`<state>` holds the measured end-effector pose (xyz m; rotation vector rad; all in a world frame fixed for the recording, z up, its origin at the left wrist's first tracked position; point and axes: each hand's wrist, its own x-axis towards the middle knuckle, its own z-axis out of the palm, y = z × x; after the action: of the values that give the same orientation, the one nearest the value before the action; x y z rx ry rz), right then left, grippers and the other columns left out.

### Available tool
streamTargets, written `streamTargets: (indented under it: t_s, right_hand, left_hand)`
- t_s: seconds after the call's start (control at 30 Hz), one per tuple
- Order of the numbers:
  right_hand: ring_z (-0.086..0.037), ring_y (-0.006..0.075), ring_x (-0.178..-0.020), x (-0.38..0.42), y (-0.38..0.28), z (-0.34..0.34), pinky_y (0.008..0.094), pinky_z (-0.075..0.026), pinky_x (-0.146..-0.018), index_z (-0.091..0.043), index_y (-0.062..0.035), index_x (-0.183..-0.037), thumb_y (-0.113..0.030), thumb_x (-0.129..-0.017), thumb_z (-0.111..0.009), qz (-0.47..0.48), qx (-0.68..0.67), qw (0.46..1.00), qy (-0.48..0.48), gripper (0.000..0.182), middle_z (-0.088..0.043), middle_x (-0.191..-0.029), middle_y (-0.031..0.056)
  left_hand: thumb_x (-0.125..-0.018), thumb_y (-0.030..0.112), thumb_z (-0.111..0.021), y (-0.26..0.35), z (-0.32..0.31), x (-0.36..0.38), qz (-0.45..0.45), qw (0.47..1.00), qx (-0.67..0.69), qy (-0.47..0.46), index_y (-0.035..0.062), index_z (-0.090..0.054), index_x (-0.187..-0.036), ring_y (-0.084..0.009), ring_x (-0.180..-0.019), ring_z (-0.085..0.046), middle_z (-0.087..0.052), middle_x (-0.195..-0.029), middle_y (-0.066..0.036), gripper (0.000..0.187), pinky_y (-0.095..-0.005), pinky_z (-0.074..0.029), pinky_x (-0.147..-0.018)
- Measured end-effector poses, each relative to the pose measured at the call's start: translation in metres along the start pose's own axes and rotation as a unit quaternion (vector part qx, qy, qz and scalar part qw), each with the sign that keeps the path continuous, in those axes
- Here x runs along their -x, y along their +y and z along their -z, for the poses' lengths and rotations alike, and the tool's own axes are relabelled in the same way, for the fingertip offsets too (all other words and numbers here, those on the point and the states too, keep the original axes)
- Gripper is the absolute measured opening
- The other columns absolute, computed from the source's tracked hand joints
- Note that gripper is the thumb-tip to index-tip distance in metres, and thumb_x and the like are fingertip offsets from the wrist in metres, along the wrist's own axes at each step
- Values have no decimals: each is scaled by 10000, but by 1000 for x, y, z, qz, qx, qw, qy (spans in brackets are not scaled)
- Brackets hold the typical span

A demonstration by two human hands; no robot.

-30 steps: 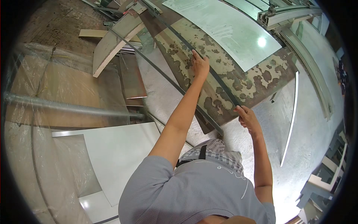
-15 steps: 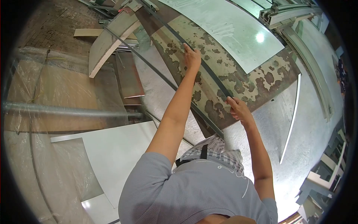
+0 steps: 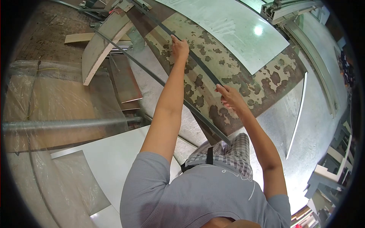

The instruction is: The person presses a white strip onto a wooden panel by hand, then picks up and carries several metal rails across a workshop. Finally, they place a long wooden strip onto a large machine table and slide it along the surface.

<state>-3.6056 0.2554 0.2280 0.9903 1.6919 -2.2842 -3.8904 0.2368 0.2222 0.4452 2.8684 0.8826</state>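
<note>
A long dark strip (image 3: 200,65) slants over a worn, patchy board (image 3: 235,81). My left hand (image 3: 180,48) is closed on the strip near its middle, and my right hand (image 3: 229,98) grips its lower right end. Nearer my body, a second long dark bar (image 3: 206,121) runs parallel along the board's near edge, passing under my left forearm. Beyond the hands lies a shiny pale sheet (image 3: 243,41) on the patchy board.
To the left stand a tilted thick panel (image 3: 102,49) and a plastic-wrapped board (image 3: 57,89) with a metal pipe (image 3: 68,124) across it. A white sheet (image 3: 114,155) lies lower left. On the right are a thin white strip (image 3: 297,114) and metal profiles (image 3: 315,60).
Both hands have shifted up and left with the strip, further from my body. More of my checked trousers shows now, and the view has moved slightly.
</note>
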Motion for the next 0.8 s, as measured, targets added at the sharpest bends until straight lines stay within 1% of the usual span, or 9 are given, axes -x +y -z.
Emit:
streamTargets:
  t_s: [0.17,0.27,0.33,0.37,0.47,0.57,0.7,0.77,0.8]
  right_hand:
    - [-268,45,-484,-16,-15,-7,229,-194,-423,-518,-63,-984,-485,-918,-450,12,-20,1000,-16,432,-316,-581,-62]
    - [-321,49,-545,-31,-14,-7,213,-254,-463,-485,-88,-955,-469,-921,-454,40,-68,996,-29,384,-381,-656,-47]
    - [-395,53,-627,-37,-19,-6,198,-329,-532,-464,-116,-922,-444,-928,-455,32,-75,995,-56,328,-450,-737,-30]
    - [-395,53,-627,-43,-22,-7,198,-329,-532,-464,-116,-922,-444,-928,-455,36,-72,995,-61,328,-450,-737,-30]
    - [-480,61,-711,-63,-26,-11,228,-415,-641,-473,-110,-929,-410,-929,-467,14,-83,995,-62,300,-515,-807,-11]
    - [-493,70,-725,-84,-35,-14,254,-436,-686,-488,-100,-934,-412,-922,-481,6,-109,990,-88,312,-510,-819,-7]
    - [-491,92,-724,-104,-56,-19,274,-451,-716,-517,-86,-958,-413,-916,-491,27,-61,994,-90,331,-501,-820,-1]
    - [-470,104,-704,-116,-66,-20,269,-431,-684,-532,-45,-1017,-399,-913,-497,50,26,996,-68,371,-479,-785,-1]
    - [-470,104,-704,-123,-72,-20,269,-431,-684,-532,-45,-1017,-399,-913,-497,48,28,996,-71,371,-479,-785,-1]
  left_hand:
    - [-885,240,-370,-3,0,-36,10,1000,-27,9,-7,-130,-1412,-372,-1155,-464,-381,-1368,-184,629,-465,-423,-929]
    - [-886,245,-371,-11,-4,-60,-3,999,-37,34,2,-138,-1413,-364,-1162,-462,-383,-1366,-191,626,-471,-430,-917]
    - [-887,245,-369,-10,2,-65,10,1000,-10,6,3,-140,-1414,-360,-1171,-453,-372,-1372,-192,623,-459,-430,-922]
    - [-887,245,-369,-8,4,-69,11,1000,-9,12,3,-140,-1414,-360,-1171,-453,-372,-1372,-192,623,-459,-430,-922]
    - [-887,248,-374,-5,7,-79,15,999,-38,23,4,-138,-1414,-356,-1169,-456,-386,-1361,-194,628,-442,-433,-929]
    - [-883,250,-386,-7,11,-99,41,999,-31,10,10,-146,-1416,-349,-1166,-463,-391,-1358,-197,632,-430,-428,-943]
    - [-870,252,-406,-19,10,-136,26,998,-45,22,21,-166,-1417,-339,-1168,-470,-383,-1366,-200,640,-423,-422,-949]
    - [-865,254,-411,-19,11,-150,29,998,-53,23,23,-172,-1417,-339,-1168,-472,-382,-1367,-204,644,-425,-419,-949]
    - [-860,257,-409,-19,12,-155,24,998,-51,28,19,-174,-1415,-348,-1153,-483,-403,-1346,-214,648,-428,-420,-944]
